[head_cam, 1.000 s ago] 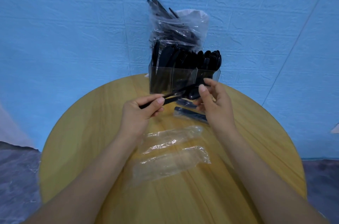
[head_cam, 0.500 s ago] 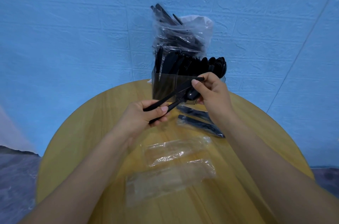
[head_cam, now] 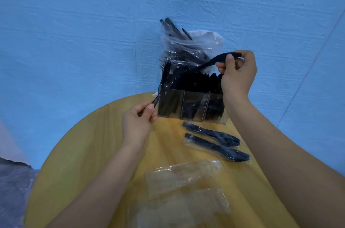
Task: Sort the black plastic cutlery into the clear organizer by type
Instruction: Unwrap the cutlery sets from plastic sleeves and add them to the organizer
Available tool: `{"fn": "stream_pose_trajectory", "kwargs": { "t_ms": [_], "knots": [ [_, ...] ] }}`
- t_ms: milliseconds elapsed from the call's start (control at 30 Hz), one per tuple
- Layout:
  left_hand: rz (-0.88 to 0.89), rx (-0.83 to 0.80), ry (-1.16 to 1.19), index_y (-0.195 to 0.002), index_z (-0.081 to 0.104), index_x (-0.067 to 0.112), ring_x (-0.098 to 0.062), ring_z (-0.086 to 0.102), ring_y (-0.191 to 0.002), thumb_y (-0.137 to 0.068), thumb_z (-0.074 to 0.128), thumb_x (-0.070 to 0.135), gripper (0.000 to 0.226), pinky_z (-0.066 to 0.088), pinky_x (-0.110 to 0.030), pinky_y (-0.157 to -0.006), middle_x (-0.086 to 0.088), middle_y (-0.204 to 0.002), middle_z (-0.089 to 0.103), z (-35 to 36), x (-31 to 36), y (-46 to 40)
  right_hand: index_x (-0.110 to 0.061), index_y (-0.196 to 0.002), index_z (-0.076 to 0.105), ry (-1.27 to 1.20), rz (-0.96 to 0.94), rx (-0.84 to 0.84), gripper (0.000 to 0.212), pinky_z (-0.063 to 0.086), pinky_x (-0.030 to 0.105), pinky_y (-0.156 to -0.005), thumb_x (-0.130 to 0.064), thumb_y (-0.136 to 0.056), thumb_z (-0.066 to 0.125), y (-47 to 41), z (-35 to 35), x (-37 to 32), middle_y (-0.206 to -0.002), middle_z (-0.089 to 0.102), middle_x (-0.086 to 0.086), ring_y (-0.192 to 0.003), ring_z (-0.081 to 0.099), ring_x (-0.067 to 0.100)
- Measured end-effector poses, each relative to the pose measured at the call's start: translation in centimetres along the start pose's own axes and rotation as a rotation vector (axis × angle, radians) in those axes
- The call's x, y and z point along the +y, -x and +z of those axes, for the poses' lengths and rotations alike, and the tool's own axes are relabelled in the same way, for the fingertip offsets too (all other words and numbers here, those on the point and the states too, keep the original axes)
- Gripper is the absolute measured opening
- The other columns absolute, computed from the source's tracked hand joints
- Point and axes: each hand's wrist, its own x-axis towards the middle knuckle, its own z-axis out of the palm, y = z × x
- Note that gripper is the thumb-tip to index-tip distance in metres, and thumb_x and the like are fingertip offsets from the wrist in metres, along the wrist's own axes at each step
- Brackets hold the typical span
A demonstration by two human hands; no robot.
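- The left hand (head_cam: 135,127) pinches the thin handle end of a glossy black spoon (head_cam: 164,87), its bowl raised at the left end of the clear organizer (head_cam: 192,105); earlier both pieces were held together low over the table.
- The organizer, three smoky see-through compartments packed with black cutlery, stands at the far edge of the round wooden table (head_cam: 89,153), a crinkled plastic bag (head_cam: 186,48) behind it.
- Two wrapped cutlery packs (head_cam: 216,143) lie mid-table; empty wrappers (head_cam: 183,177) near the front edge.
- The right hand (head_cam: 237,73), now lifted above the organizer, grips a curved black piece (head_cam: 211,61).
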Motion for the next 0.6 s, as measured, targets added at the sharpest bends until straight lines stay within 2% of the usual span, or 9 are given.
{"fn": "stream_pose_trajectory", "kwargs": {
  "t_ms": [67,167,267,333,433,600],
  "knots": [
    [0.006,0.031,0.014,-0.110,0.065,0.009,0.002,0.058,-0.057,-0.094,0.055,0.010,0.019,0.053,-0.019,-0.074,0.001,-0.072,0.061,-0.2,-0.4,-0.1,-0.021,-0.087,0.045,0.057,-0.062,-0.004,0.016,0.050,0.017,-0.064,-0.009,-0.097,0.046,-0.1,0.7,0.4,-0.076,0.060,-0.001,-0.062,0.066,0.003],
    [0.019,0.048,0.035,-0.115,0.064,0.005,0.003,0.057,-0.059,-0.095,0.053,0.009,0.023,0.053,-0.015,-0.069,0.000,-0.076,0.060,-0.5,-0.8,-0.2,-0.018,-0.097,0.050,0.163,-0.150,-0.050,0.008,0.052,0.024,-0.069,-0.010,-0.096,0.048,0.2,1.7,1.3,-0.074,0.059,-0.008,-0.065,0.066,0.004],
    [0.030,0.038,0.053,-0.118,0.063,0.006,0.002,0.057,-0.060,-0.095,0.052,0.010,0.025,0.053,-0.016,-0.071,0.001,-0.076,0.059,-0.6,-1.0,-0.2,-0.013,-0.110,0.050,0.302,-0.236,-0.179,0.014,0.047,0.019,-0.066,-0.011,-0.096,0.049,0.5,2.8,1.9,-0.078,0.060,0.002,-0.066,0.062,0.001],
    [0.030,0.032,0.072,-0.118,0.062,0.006,0.003,0.058,-0.060,-0.096,0.051,0.010,0.025,0.053,-0.015,-0.071,0.000,-0.078,0.059,-0.4,-1.1,0.0,-0.009,-0.114,0.045,0.412,-0.301,-0.290,0.019,0.045,0.027,-0.064,-0.011,-0.096,0.050,0.8,3.5,2.3,-0.079,0.060,0.006,-0.070,0.060,0.012],
    [0.040,0.020,0.078,-0.118,0.062,0.007,0.003,0.057,-0.061,-0.096,0.050,0.009,0.025,0.052,-0.017,-0.073,0.001,-0.077,0.059,-0.2,-1.2,0.1,-0.006,-0.112,0.047,0.553,-0.400,-0.404,0.019,0.040,0.032,-0.061,-0.013,-0.095,0.053,0.9,4.6,2.7,-0.077,0.056,0.005,-0.069,0.052,0.020],
    [0.051,0.002,0.080,-0.107,0.065,0.017,0.003,0.056,-0.062,-0.096,0.049,0.010,0.020,0.052,-0.018,-0.072,0.000,-0.079,0.060,0.1,-1.5,0.2,-0.008,-0.099,0.056,0.765,-0.529,-0.479,0.015,0.044,0.038,-0.073,-0.015,-0.088,0.064,1.0,5.8,3.9,-0.079,0.057,0.004,-0.081,0.050,0.023]
  ]
}}
